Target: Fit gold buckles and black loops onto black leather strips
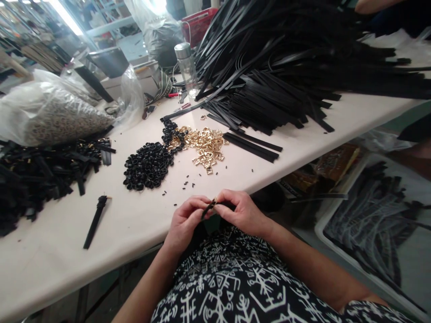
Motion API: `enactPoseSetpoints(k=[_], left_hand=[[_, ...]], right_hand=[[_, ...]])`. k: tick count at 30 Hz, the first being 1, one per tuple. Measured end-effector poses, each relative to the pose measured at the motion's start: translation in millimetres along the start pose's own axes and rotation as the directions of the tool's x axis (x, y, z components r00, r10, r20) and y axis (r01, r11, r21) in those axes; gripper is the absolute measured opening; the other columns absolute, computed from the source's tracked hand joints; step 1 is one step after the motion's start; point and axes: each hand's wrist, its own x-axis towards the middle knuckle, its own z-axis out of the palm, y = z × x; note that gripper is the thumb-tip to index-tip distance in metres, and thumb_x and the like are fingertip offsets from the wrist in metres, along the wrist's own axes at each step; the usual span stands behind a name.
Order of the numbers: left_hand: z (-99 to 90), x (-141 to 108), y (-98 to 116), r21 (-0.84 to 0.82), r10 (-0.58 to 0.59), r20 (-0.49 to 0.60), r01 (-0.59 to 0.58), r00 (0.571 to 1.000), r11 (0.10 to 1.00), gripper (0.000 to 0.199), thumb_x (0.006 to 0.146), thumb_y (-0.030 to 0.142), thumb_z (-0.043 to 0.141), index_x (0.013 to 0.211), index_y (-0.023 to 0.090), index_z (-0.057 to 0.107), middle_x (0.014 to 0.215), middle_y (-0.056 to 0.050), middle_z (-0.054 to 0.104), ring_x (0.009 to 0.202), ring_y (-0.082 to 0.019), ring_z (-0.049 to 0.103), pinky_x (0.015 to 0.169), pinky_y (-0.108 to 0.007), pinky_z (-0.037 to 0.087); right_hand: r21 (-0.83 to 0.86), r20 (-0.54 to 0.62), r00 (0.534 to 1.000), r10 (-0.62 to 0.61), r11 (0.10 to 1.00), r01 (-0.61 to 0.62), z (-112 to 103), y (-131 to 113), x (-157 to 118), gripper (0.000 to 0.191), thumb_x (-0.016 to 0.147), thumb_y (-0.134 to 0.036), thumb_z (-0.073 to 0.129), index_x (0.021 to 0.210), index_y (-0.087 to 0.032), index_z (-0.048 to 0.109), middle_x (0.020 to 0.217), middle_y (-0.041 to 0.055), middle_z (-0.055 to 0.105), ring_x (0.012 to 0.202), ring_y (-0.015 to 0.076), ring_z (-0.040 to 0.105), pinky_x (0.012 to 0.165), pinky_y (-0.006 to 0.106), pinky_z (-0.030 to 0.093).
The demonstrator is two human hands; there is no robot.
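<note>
At the table's front edge, my left hand (188, 219) pinches a black strap (208, 209). My right hand (243, 211) grips the same strap from the other side, thumb and fingertips closed on it. A small gold bit shows between the fingertips; its shape is too small to make out. Beyond my hands lie a heap of black loops (148, 166) and a pile of gold buckles (207, 146), touching each other. Several tiny black bits are scattered in front of them. A strap fitted with a buckle (96, 222) lies by itself to the left.
Long black straps (269, 96) are heaped at the back right. A glass bottle (186, 69) stands beside them. On the left are a plastic bag of metal parts (57, 110) and a pile of black strap pieces (43, 179). Below right sits a white bin (325, 224) with strips.
</note>
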Motion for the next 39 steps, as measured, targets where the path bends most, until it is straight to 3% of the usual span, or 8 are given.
enactPoseSetpoints(k=[4, 6, 15, 20, 24, 28, 34, 39], left_hand=[[-6.4, 3, 10, -0.022, -0.269, 0.149, 0.275, 0.952, 0.961, 0.041, 0.078, 0.026, 0.078, 0.117, 0.023, 0.063, 0.085, -0.002, 0.066, 0.073, -0.012, 0.059, 0.067, -0.023, 0.046], [-7.5, 4, 16, 0.000, -0.340, 0.207, 0.348, 0.917, 0.938, 0.039, 0.075, 0.028, 0.081, 0.110, 0.019, 0.064, 0.079, -0.002, 0.066, 0.069, -0.011, 0.057, 0.064, -0.021, 0.043], [-13.0, 8, 22, 0.129, -0.354, 0.115, 0.339, 0.928, 0.932, 0.026, 0.076, 0.033, 0.077, 0.081, 0.016, 0.059, 0.070, 0.001, 0.061, 0.063, -0.010, 0.054, 0.060, -0.022, 0.041], [-17.6, 14, 21, 0.381, -0.308, 0.025, 0.276, 0.951, 0.883, 0.015, 0.077, 0.029, 0.071, 0.080, 0.014, 0.067, 0.071, 0.000, 0.062, 0.065, -0.011, 0.051, 0.061, -0.023, 0.039], [-19.1, 23, 16, 0.276, -0.226, -0.094, 0.243, 0.970, 0.930, 0.011, 0.071, 0.026, 0.072, 0.074, 0.015, 0.070, 0.068, 0.000, 0.063, 0.064, -0.012, 0.051, 0.061, -0.023, 0.040], [-13.9, 30, 10, -0.061, -0.181, -0.282, 0.171, 0.942, 0.983, 0.016, 0.067, 0.029, 0.076, 0.076, 0.018, 0.070, 0.069, 0.001, 0.064, 0.062, -0.010, 0.054, 0.060, -0.021, 0.043], [3.7, 30, -1, -0.229, -0.190, -0.317, 0.119, 0.929, 0.966, 0.021, 0.064, 0.028, 0.083, 0.078, 0.018, 0.071, 0.073, 0.001, 0.067, 0.065, -0.009, 0.056, 0.061, -0.019, 0.044], [13.7, 29, -8, -0.191, -0.158, -0.316, 0.100, 0.935, 0.976, 0.020, 0.066, 0.031, 0.083, 0.076, 0.018, 0.071, 0.074, 0.002, 0.064, 0.064, -0.009, 0.052, 0.064, -0.021, 0.044]], right_hand=[[-0.033, 0.164, 0.986, 0.014, 0.999, -0.009, -3, -2, 0, 0.010, 0.086, -0.018, 0.060, 0.081, -0.017, 0.068, 0.078, -0.0006, 0.068, 0.071, 0.0122, 0.059, 0.067, 0.023, 0.043], [-0.091, 0.236, 0.971, 0.034, 0.996, -0.013, -5, -3, 1, 0.010, 0.086, -0.019, 0.060, 0.081, -0.016, 0.068, 0.076, -0.0007, 0.067, 0.069, 0.0119, 0.058, 0.065, 0.023, 0.042], [-0.353, 0.363, 0.930, 0.056, 0.932, 0.082, -21, -9, 14, 0.011, 0.089, -0.024, 0.062, 0.085, -0.018, 0.070, 0.078, -0.0004, 0.069, 0.070, 0.0129, 0.059, 0.065, 0.024, 0.041], [-0.626, 0.438, 0.895, -0.085, 0.685, 0.372, -21, -15, 33, 0.010, 0.090, -0.022, 0.064, 0.083, -0.016, 0.069, 0.079, 0.0032, 0.068, 0.073, 0.0171, 0.060, 0.067, 0.029, 0.041], [-0.707, 0.362, 0.864, -0.351, 0.500, 0.499, -19, -16, 45, 0.011, 0.094, -0.019, 0.058, 0.089, -0.019, 0.068, 0.094, 0.0057, 0.070, 0.091, 0.0209, 0.061, 0.093, 0.040, 0.042], [-0.675, 0.020, 0.882, -0.471, 0.644, 0.360, -13, -10, 43, 0.013, 0.091, -0.028, 0.064, 0.101, -0.022, 0.067, 0.112, 0.0071, 0.069, 0.107, 0.0240, 0.059, 0.104, 0.046, 0.038], [-0.304, -0.073, 0.953, -0.293, 0.917, 0.259, 14, 16, 32, 0.028, 0.090, -0.037, 0.065, 0.112, -0.020, 0.070, 0.116, 0.0099, 0.070, 0.113, 0.0260, 0.061, 0.101, 0.044, 0.046], [0.120, -0.193, 0.973, -0.125, 0.981, 0.150, 26, 21, 28, 0.028, 0.090, -0.044, 0.064, 0.105, -0.022, 0.074, 0.111, 0.0083, 0.071, 0.107, 0.0243, 0.064, 0.100, 0.040, 0.048]])
